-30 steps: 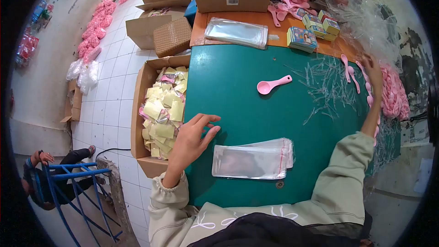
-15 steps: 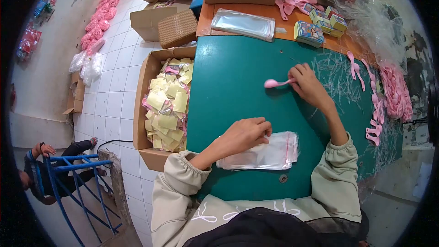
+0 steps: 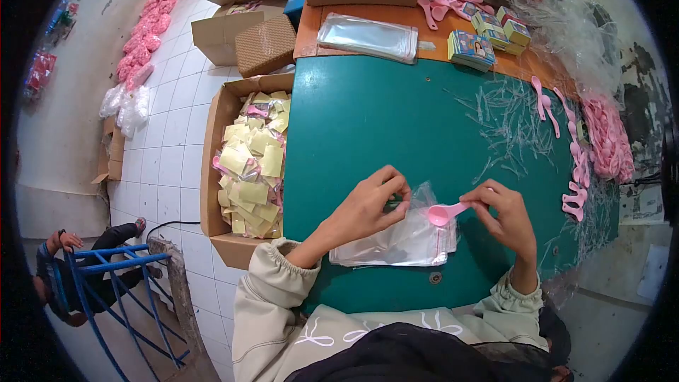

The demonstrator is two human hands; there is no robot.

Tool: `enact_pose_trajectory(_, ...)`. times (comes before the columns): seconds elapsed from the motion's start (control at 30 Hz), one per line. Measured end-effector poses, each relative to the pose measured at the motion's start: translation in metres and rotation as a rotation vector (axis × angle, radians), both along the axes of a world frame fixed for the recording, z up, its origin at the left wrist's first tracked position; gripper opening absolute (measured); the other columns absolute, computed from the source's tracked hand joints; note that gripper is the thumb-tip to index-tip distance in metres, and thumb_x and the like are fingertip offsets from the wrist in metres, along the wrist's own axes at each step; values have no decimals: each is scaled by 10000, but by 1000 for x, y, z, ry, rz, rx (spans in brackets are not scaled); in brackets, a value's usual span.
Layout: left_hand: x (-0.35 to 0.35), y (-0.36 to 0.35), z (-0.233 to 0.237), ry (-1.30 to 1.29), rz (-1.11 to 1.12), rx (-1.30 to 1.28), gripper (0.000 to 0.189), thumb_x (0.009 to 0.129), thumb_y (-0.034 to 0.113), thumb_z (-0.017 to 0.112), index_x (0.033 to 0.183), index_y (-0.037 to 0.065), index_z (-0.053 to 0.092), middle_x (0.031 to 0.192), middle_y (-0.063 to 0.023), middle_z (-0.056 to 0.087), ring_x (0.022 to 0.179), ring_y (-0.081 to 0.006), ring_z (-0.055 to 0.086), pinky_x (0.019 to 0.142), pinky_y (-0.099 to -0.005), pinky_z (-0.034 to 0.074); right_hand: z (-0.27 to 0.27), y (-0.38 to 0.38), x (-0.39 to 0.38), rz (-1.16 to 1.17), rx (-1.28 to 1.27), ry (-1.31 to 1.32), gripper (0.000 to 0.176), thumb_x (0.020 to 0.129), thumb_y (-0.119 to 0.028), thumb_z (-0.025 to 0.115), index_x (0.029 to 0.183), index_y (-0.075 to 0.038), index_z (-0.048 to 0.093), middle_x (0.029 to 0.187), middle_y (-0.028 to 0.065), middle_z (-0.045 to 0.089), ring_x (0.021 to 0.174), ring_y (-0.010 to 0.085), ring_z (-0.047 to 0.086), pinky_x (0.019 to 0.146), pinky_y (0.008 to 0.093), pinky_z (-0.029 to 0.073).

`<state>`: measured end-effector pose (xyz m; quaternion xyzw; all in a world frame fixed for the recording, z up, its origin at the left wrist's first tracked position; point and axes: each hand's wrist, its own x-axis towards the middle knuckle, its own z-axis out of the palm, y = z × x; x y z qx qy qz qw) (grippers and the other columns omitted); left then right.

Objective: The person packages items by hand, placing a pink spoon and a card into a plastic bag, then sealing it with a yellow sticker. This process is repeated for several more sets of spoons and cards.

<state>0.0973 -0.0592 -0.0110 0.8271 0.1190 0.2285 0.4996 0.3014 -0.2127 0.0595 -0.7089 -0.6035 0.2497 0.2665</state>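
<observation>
We see the right hand (image 3: 503, 216) pinching a pink spoon (image 3: 440, 215) by the end of its handle, its bowl pointing left over the right end of the pile of clear bags (image 3: 385, 249) on the green table (image 3: 353, 127). The left hand (image 3: 368, 205) is over the bags with thumb and forefinger close together, beside a raised piece of film (image 3: 424, 194); we cannot tell whether any film is between them.

With the handle gripped only at its tip, we think the spoon could twist or drop if its bowl catches on the film. The thin film could also slip away from the left fingers, or crease and tear if pushed hard. Because the bags overlap and look slick, we judge that a tug on the top one might drag others along or fan the pile out.

Farther right, thin clear strips (image 3: 506, 122) lie scattered near two loose spoons (image 3: 543, 105); a strip could cling to a spoon or sleeve (image 3: 506, 297) and get carried in among the bags. On the left, the carton (image 3: 210, 184) is heaped with small packets, so a bump from the left arm might spill some.
</observation>
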Motion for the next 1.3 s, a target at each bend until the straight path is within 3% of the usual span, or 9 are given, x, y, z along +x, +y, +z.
enact_pose_trajectory(0.33, -9, 5, -2, 62, -11, -545, 176, 840, 57, 542, 988, 9, 461, 786, -76, 649, 667, -168, 625, 607, -293, 495, 3, -2, -4, -44, -9, -44, 157, 796, 14, 576, 927, -27, 650, 820, 106, 590, 678, 219, 604, 608, 294, 471)
enact_pose_trajectory(0.5, -13, 10, 12, 243, -49, -375, 288, 846, 99, 615, 1094, 23, 491, 819, -55, 676, 760, -111, 632, 672, -246, 477, 12, -1, -9, -214, 188, -129, 155, 816, -1, 575, 961, -16, 628, 810, 110, 586, 673, 209, 604, 601, 275, 468)
enact_pose_trajectory(0.6, -12, 11, 9, 277, -94, -422, 342, 842, 128, 647, 1138, 24, 510, 863, -59, 683, 817, -99, 634, 714, -243, 477, 12, -3, -23, -448, 244, 65, 190, 830, -10, 585, 1018, 2, 564, 808, 124, 589, 671, 198, 613, 596, 277, 476)
enact_pose_trajectory(0.73, -12, 12, 3, 237, -117, -493, 317, 858, 115, 630, 1142, 16, 528, 883, -88, 683, 857, -127, 642, 751, -253, 491, -3, -2, -34, -282, 176, 51, 238, 819, -3, 613, 1021, -7, 487, 779, 132, 593, 671, 201, 625, 613, 294, 488)
enact_pose_trajectory(0.83, -16, 14, 7, 119, -79, -802, 312, 853, 106, 637, 1127, 6, 526, 896, -116, 679, 858, -137, 639, 761, -256, 501, -5, 1, -33, -242, 136, 8, 222, 820, -16, 621, 1002, -2, 494, 764, 135, 587, 671, 206, 627, 616, 283, 487)
enact_pose_trajectory(0.93, -20, 17, 13, 76, -62, -912, 322, 830, 80, 660, 1113, 3, 528, 882, -116, 680, 842, -132, 641, 746, -246, 503, 1, 6, -26, -242, 191, -104, 211, 827, -26, 624, 995, 4, 499, 762, 117, 589, 672, 170, 618, 615, 267, 485)
enact_pose_trajectory(1.03, -19, 17, 13, 93, -31, -860, 355, 797, 57, 691, 1110, 9, 529, 866, -106, 682, 820, -128, 646, 740, -244, 505, 0, 17, -27, -436, 325, 166, 179, 838, -28, 619, 979, 5, 512, 765, 87, 592, 686, 123, 597, 607, 244, 478)
enact_pose_trajectory(1.17, -18, 16, 11, 109, -17, -822, 375, 784, 54, 704, 1113, 14, 529, 857, -101, 685, 805, -118, 644, 728, -233, 502, -2, 25, -34, -469, 540, 427, 308, 828, 3, 634, 1073, 0, 447, 844, 87, 591, 748, 117, 586, 623, 223, 477)
enact_pose_trajectory(1.3, -16, 13, 10, 97, -31, -827, 372, 791, 76, 702, 1117, 15, 533, 876, -93, 686, 805, -98, 633, 712, -227, 498, -4, 23, -39, -421, 588, 483, 381, 816, 20, 642, 1104, -4, 393, 872, 104, 596, 772, 123, 588, 648, 230, 496)
